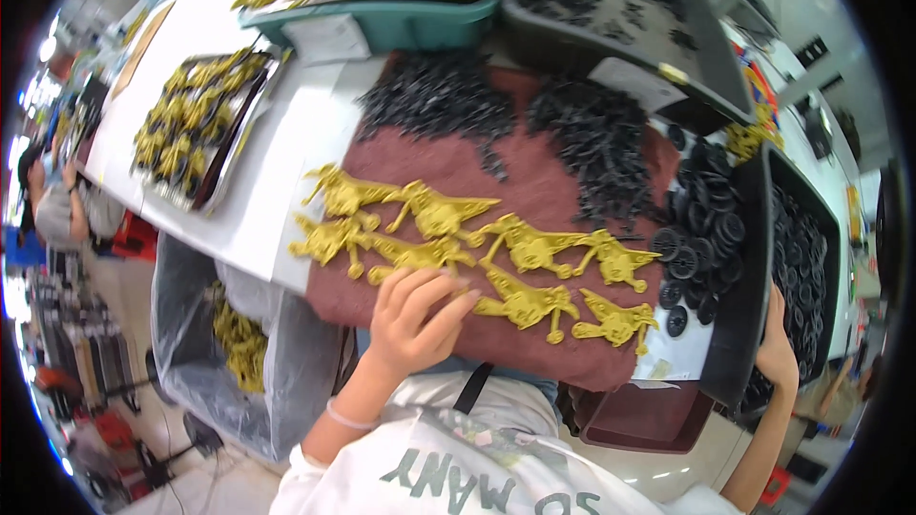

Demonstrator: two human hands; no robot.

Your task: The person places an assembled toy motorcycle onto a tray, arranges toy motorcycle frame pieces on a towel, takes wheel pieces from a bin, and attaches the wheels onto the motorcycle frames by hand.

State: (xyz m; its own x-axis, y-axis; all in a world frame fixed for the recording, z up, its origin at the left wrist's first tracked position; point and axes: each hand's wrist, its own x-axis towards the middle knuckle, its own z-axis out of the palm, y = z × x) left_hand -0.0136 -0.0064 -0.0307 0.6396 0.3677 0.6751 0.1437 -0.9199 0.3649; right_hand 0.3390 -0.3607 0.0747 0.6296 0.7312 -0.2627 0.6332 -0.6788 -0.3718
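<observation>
- My parts (536, 248): yellow
- My bin (742, 300): black
- Wheels (704, 198): black
- My cloth (534, 181): maroon
- My table (286, 148): white
- My shirt (429, 424): white, grey-green lettering
- Tub (429, 25): teal

The white table (296, 133) on my remote feed reaches from the upper left across the frame, with a maroon cloth (410, 157) over its middle. On the cloth I count two rows of yellow pieces (530, 243) below two black heaps (439, 95). A metal tray (218, 193) sits left, a teal bin (420, 27) and grey bin (563, 48) top, black wheels (706, 200) right.
</observation>
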